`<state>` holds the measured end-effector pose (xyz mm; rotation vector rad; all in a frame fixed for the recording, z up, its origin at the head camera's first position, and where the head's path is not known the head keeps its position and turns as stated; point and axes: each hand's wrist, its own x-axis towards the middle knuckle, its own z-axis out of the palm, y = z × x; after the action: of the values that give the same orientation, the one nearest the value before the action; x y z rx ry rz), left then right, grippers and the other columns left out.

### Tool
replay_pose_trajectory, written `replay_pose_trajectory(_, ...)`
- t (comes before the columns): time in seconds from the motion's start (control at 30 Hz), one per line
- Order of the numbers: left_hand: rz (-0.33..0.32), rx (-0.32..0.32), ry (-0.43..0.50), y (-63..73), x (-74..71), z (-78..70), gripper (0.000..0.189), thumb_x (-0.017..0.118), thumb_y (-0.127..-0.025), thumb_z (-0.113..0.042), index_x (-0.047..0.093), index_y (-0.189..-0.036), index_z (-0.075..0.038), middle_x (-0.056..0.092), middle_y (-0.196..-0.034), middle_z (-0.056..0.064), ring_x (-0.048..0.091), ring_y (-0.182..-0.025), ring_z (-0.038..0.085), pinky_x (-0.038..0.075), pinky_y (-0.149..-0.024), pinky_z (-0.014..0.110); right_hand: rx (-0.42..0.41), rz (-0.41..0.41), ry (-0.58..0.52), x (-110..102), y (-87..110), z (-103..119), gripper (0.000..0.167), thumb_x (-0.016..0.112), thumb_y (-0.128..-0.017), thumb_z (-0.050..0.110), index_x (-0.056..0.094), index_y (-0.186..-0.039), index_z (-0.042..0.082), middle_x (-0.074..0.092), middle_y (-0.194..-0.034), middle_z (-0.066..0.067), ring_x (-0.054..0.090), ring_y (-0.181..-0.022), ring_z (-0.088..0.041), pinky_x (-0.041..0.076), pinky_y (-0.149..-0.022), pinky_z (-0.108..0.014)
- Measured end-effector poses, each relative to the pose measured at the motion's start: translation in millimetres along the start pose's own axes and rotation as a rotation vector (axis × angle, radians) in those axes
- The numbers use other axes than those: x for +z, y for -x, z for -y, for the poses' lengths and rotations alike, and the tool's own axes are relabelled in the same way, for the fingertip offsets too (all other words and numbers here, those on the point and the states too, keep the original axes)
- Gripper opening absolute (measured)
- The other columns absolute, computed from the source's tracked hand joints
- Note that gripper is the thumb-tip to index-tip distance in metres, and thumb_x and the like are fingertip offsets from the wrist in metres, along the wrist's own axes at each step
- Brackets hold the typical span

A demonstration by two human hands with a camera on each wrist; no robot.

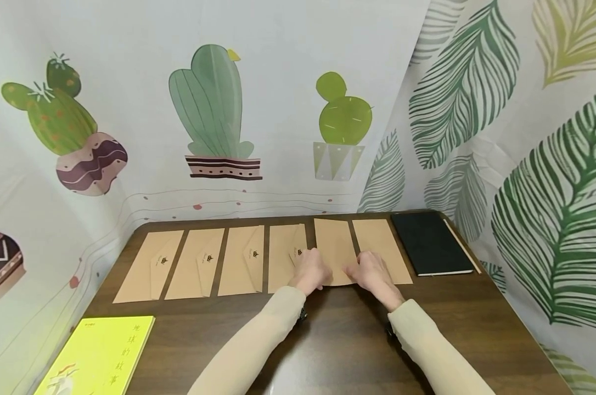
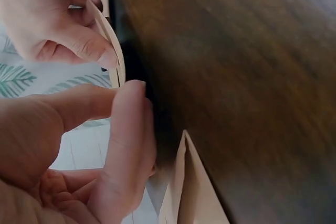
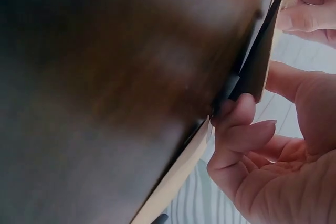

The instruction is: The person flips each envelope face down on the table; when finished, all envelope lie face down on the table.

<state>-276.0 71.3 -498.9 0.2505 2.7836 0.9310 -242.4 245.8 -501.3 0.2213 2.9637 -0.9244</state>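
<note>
A plain brown kraft envelope (image 1: 335, 247) lies between my hands, its near edge lifted a little and bowed off the table. My left hand (image 1: 311, 270) pinches the near left corner between thumb and fingers. At the near right corner my right hand (image 1: 372, 271) pinches the same envelope (image 3: 269, 40). No flap shows on its upper face. Left of it, an envelope with a crown-printed flap (image 1: 283, 258) lies partly behind my left hand. Another plain envelope (image 1: 384, 249) lies flat just right, close to my right hand.
Several flap-up envelopes (image 1: 194, 263) lie in a row on the left of the dark wooden table (image 1: 337, 340). A black notebook (image 1: 431, 244) and a thin wooden stick (image 1: 462, 246) lie at the right. A yellow book (image 1: 100, 351) is at the front left. Printed cloth hangs behind.
</note>
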Motion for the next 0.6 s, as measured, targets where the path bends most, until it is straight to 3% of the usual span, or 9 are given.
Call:
replay_pose_trajectory(0.23, -0.050, 0.134, -0.139, -34.2, 39.4, 28.5, 0.032, 0.070, -0.084, -0.005, 0.062, -0.055, -0.015, 0.058, -0.044, -0.001, 0.053, -0.029, 0.008, 0.046, -0.037, 0.022, -0.095, -0.055, 0.160, 18.5, -19.4, -20.3, 0.035, 0.078, -0.089, 0.024, 0.056, -0.065, 0.011, 0.053, -0.068, -0.006, 0.049, -0.060, -0.025, 0.044, -0.054, -0.037)
replay_pose_trajectory(0.47, -0.075, 0.188, -0.238, -39.6, 46.2, 31.0, 0.030, 0.071, -0.085, -0.006, 0.060, -0.058, -0.016, 0.060, -0.053, 0.000, 0.054, -0.040, 0.013, 0.044, -0.039, 0.026, -0.086, -0.064, 0.143, 3.4, 2.0, 2.8, 0.037, 0.076, -0.089, 0.016, 0.055, -0.060, 0.009, 0.052, -0.065, -0.006, 0.050, -0.058, -0.024, 0.042, -0.052, -0.032)
replay_pose_trajectory(0.6, -0.086, 0.185, -0.257, -33.2, 40.7, 25.9, 0.033, 0.072, -0.083, -0.005, 0.055, -0.056, -0.017, 0.061, -0.060, 0.002, 0.054, -0.049, 0.017, 0.044, -0.043, 0.028, -0.084, -0.076, 0.162, 9.3, -1.2, -1.3, 0.035, 0.074, -0.090, 0.016, 0.053, -0.062, 0.010, 0.051, -0.067, -0.005, 0.048, -0.059, -0.022, 0.039, -0.051, -0.031)
